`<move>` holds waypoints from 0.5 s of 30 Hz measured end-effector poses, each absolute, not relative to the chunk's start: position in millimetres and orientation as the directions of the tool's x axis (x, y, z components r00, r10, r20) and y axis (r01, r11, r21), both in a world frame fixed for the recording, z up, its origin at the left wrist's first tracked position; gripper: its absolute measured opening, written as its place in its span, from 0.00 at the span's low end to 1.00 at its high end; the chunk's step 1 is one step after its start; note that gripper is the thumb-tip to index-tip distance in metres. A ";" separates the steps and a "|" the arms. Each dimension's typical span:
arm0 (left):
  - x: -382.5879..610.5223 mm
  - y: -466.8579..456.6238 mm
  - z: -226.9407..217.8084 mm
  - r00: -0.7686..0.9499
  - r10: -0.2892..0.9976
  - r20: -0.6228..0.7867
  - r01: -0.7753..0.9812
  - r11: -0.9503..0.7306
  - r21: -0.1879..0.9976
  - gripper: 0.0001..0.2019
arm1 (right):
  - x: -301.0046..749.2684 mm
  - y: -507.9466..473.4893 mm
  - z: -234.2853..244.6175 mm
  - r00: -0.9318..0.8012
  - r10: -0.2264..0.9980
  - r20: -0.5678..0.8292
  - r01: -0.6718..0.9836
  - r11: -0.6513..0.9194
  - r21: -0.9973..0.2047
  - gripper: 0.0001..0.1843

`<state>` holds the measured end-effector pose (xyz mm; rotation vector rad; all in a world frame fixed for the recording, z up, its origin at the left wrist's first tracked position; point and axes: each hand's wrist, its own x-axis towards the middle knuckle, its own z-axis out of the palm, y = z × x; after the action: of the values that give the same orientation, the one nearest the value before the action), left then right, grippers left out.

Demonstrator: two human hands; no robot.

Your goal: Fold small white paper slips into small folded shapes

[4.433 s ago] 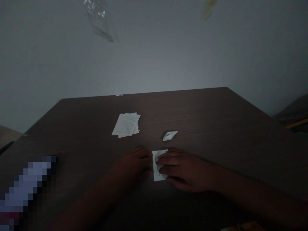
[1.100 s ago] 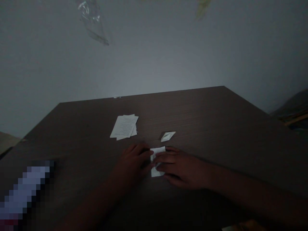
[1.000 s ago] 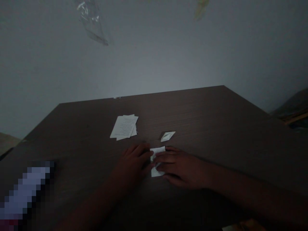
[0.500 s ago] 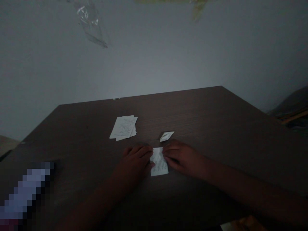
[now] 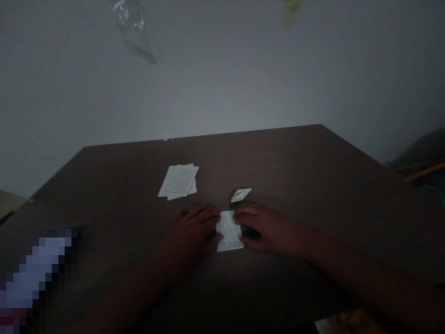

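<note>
Right hand (image 5: 269, 229) drawn back to edge of paper slip (image 5: 228, 234), flat on dark wood table (image 5: 285, 171) beside left hand (image 5: 191, 229); fingers of both lie flat, gripping nothing; slip light, limp, best taken at exposed top or bottom edge

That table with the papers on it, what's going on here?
A person is working at a dark wood-grain table with bare hands. Their left hand and right hand lie on either side of a small printed paper slip, with the fingers of each hand on its edges. Just beyond the slip lie a small folded white paper and, further left, a loose stack of printed sheets.
</note>
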<state>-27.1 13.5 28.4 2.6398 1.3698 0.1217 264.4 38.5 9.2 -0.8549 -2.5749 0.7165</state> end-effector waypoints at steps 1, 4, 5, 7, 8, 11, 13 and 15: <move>-28.3 13.6 28.4 0.578 0.816 -0.010 0.802 -0.566 0.189 0.18 | 264.8 37.8 11.7 -0.767 0.626 0.142 0.459 0.690 -0.560 0.19; -32.9 13.5 27.4 0.593 0.805 -0.014 0.790 -0.578 0.204 0.21 | 265.0 35.7 18.5 -0.778 0.618 0.117 0.459 0.685 -0.566 0.22; -34.4 13.4 27.1 0.600 0.800 -0.011 0.784 -0.585 0.207 0.22 | 264.9 35.0 20.1 -0.778 0.617 0.116 0.461 0.687 -0.562 0.23; -37.0 13.4 27.3 0.613 0.790 -0.015 0.775 -0.597 0.209 0.23 | 264.8 33.9 21.7 -0.775 0.618 0.131 0.462 0.696 -0.550 0.24; -37.9 13.5 28.1 0.617 0.787 -0.023 0.773 -0.600 0.209 0.24 | 264.8 33.6 21.8 -0.773 0.618 0.144 0.460 0.701 -0.545 0.24; -38.5 13.0 32.3 0.620 0.783 -0.055 0.773 -0.596 0.219 0.26 | 265.4 33.5 20.3 -0.768 0.614 0.183 0.446 0.717 -0.535 0.23; -36.8 11.2 35.0 0.620 0.783 -0.056 0.770 -0.593 0.233 0.27 | 265.5 33.4 18.9 -0.772 0.605 0.195 0.440 0.730 -0.522 0.23; -33.6 8.1 36.2 0.621 0.782 -0.042 0.767 -0.596 0.237 0.26 | 264.7 32.2 17.3 -0.778 0.593 0.206 0.438 0.748 -0.499 0.23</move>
<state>-33.6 8.1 36.2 2.6139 1.2703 0.0970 264.7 32.2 17.3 -0.7943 -2.5941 0.6143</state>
